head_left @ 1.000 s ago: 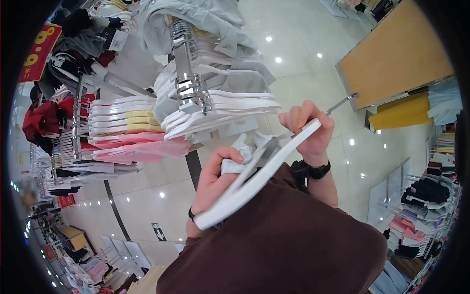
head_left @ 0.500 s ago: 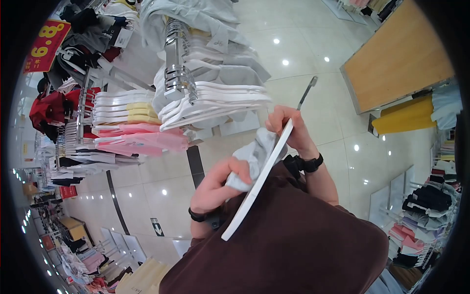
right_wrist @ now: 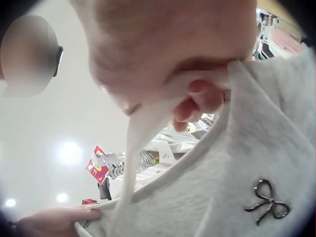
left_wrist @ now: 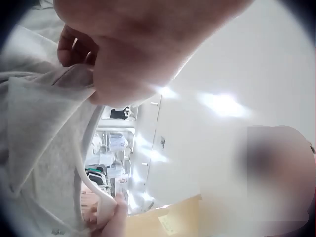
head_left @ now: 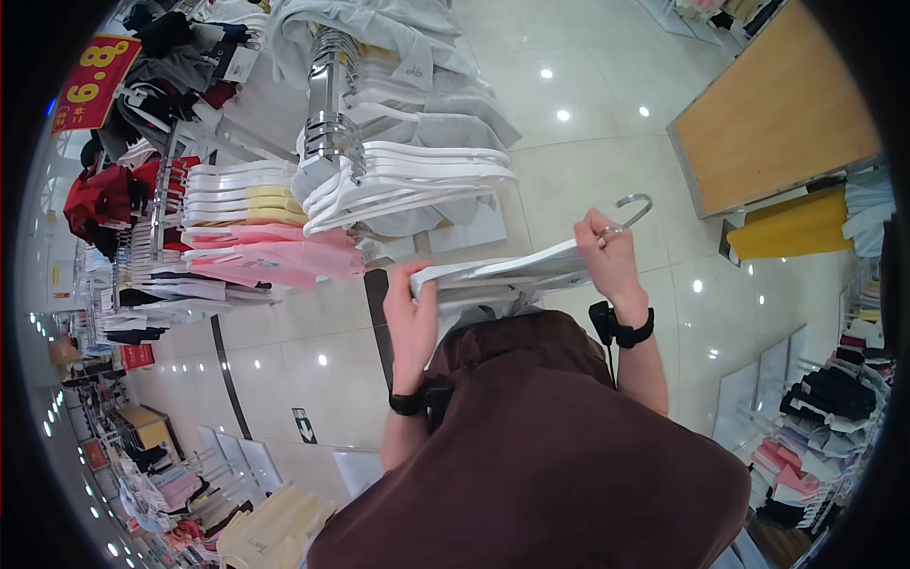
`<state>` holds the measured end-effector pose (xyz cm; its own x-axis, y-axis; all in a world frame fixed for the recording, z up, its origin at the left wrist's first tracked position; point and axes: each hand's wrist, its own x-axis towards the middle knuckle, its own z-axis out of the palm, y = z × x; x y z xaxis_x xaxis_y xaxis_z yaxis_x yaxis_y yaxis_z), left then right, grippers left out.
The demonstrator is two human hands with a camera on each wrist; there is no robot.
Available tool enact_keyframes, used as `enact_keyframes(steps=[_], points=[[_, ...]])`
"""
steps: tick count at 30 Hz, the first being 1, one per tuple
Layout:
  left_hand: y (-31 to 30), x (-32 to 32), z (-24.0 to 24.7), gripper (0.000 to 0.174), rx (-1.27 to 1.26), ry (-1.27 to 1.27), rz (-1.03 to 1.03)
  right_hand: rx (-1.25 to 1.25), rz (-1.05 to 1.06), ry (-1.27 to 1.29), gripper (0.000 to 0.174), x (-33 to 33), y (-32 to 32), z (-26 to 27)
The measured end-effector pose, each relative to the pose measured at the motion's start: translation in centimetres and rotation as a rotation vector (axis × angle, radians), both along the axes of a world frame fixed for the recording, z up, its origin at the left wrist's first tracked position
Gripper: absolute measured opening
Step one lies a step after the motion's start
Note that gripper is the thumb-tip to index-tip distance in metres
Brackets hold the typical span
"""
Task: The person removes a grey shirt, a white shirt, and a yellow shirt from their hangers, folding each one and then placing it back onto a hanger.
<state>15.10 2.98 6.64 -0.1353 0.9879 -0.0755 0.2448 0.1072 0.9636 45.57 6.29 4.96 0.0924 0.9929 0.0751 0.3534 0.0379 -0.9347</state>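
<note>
Held level in front of the body is a white hanger (head_left: 502,268) with a metal hook (head_left: 647,207) pointing out to the right. A light grey garment (right_wrist: 202,168) with a dark bow design (right_wrist: 267,201) hangs about it. My right hand (head_left: 609,261) grips the hanger near the base of its hook. On the other side, my left hand (head_left: 412,318) pinches the garment's edge at the hanger's far end. Grey cloth (left_wrist: 44,143) drapes below the left hand in the left wrist view. Its lower part is mostly hidden behind the brown top (head_left: 559,417) in the head view.
Ahead stands a rail (head_left: 327,95) of grey garments on white hangers (head_left: 417,175). Left of it hang pink garments (head_left: 275,256) and a red price sign (head_left: 98,81). A wooden panel (head_left: 777,114) and a yellow garment (head_left: 791,226) are at right. Tiled floor (head_left: 559,180) lies between.
The hanger has swung from a steep slant to nearly level, its hook now at right. My left hand has moved from bunched cloth to the hanger's left end; the hands are farther apart.
</note>
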Motion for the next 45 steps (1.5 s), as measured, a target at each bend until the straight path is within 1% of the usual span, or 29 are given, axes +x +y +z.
enact_keyframes(steps=[1,2,3,5,6,7,8,10,12,13,15,17,19,21,23,25,26,28,31,32,33,35,37,38,39,41,42,43,45], points=[[0.2,0.3,-0.3,0.019,0.014,0.244,-0.071,-0.047,-0.020,-0.067,0.040,-0.4,-0.3,0.3],[0.5,0.7,-1.1,0.022,0.105,0.296,-0.132,-0.046,-0.024,-0.066,0.040,-1.0,-0.7,0.5],[0.5,1.2,-1.3,0.022,0.107,0.294,-0.138,-0.066,0.024,-0.089,0.038,-1.7,-1.1,0.7],[0.4,2.8,-0.6,0.023,-0.028,0.339,-0.237,-0.082,0.066,-0.113,0.036,-2.1,-1.6,1.1],[0.4,3.4,-0.4,0.028,-0.048,0.403,-0.265,0.053,0.129,-0.196,0.035,-2.3,-1.7,1.1],[0.4,3.5,0.1,0.028,-0.046,0.404,-0.267,0.189,0.192,-0.277,0.034,-2.4,-1.9,1.2],[0.4,3.7,0.5,0.032,-0.010,0.435,-0.271,0.189,0.187,-0.276,0.034,-2.2,-2.1,1.4],[0.3,3.9,1.0,0.035,0.025,0.464,-0.280,-0.107,0.178,-0.005,0.030,-1.7,-2.6,2.4],[0.2,3.4,1.3,0.041,0.164,0.561,-0.246,-0.104,0.212,0.014,0.028,-1.0,-2.7,2.5],[0.3,3.3,1.2,0.041,0.165,0.563,-0.246,-0.100,0.250,0.033,0.025,-0.9,-2.8,2.6],[0.6,3.1,0.4,0.039,0.311,0.647,-0.317,-0.137,0.256,0.099,0.028,-1.1,-2.9,2.9],[1.1,3.4,-0.7,0.034,0.325,0.642,-0.363,-0.177,0.260,0.163,0.031,-1.1,-3.1,3.0],[1.1,3.4,-1.6,0.030,0.342,0.634,-0.408,-0.151,0.322,0.082,0.028,-0.9,-2.9,3.0],[1.0,3.4,-2.1,0.022,0.272,0.613,-0.363,-0.141,0.333,0.123,0.029,-0.4,-2.7,3.5],[0.9,2.7,-2.2,0.021,0.261,0.631,-0.317,-0.134,0.342,0.163,0.030,0.3,-2.5,3.5],[1.0,1.9,-2.4,0.020,0.249,0.649,-0.264,0.080,0.229,-0.297,0.036,1.2,-2.2,3.3],[1.1,1.4,-2.7,0.019,0.227,0.644,-0.237,0.081,0.233,-0.297,0.036,1.6,-2.2,3.1],[1.3,1.2,-2.5,0.018,0.215,0.634,-0.191,-0.069,0.317,-0.540,0.039,2.0,-2.3,2.2],[1.5,1.2,-2.3,0.017,0.237,0.659,-0.239,-0.102,0.368,-0.525,0.036,0.9,-3.0,-0.4],[1.5,1.4,-2.4,0.017,0.237,0.659,-0.234,-0.120,0.406,-0.530,0.029,0.7,-3.2,-1.1],[1.3,1.8,-2.5,0.017,0.241,0.668,-0.277,-0.113,0.413,-0.531,0.029,0.5,-3.3,-1.6],[1.3,2.4,-3.0,0.017,0.252,0.681,-0.305,-0.235,0.460,-0.594,0.024,0.5,-3.3,-2.4],[1.5,2.7,-3.9,0.017,0.255,0.648,-0.325,-0.244,0.440,-0.595,0.022,0.7,-3.3,-2.9],[1.9,2.6,-3.6,0.023,0.117,0.645,-0.398,-0.252,0.403,-0.620,0.022,0.9,-3.2,-3.2],[2.4,2.5,-3.8,0.023,0.122,0.645,-0.396,-0.264,0.366,-0.644,0.021,1.2,-3.2,-3.5],[3.9,2.0,-5.2,0.038,0.029,0.333,-0.368,-0.255,0.329,-0.678,0.020,2.2,-3.2,-4.0],[4.8,1.6,-6.0,0.038,0.035,0.333,-0.364,-0.250,0.291,-0.712,0.020,2.7,-3.2,-4.2],[6.1,0.9,-7.0,0.042,-0.031,0.031,-0.289,-0.242,0.291,-0.716,0.020,3.1,-3.2,-4.5],[9.0,-0.9,-9.2,0.051,-0.156,-0.574,-0.133,-0.220,0.204,-0.747,0.017,3.7,-3.2,-5.3]])
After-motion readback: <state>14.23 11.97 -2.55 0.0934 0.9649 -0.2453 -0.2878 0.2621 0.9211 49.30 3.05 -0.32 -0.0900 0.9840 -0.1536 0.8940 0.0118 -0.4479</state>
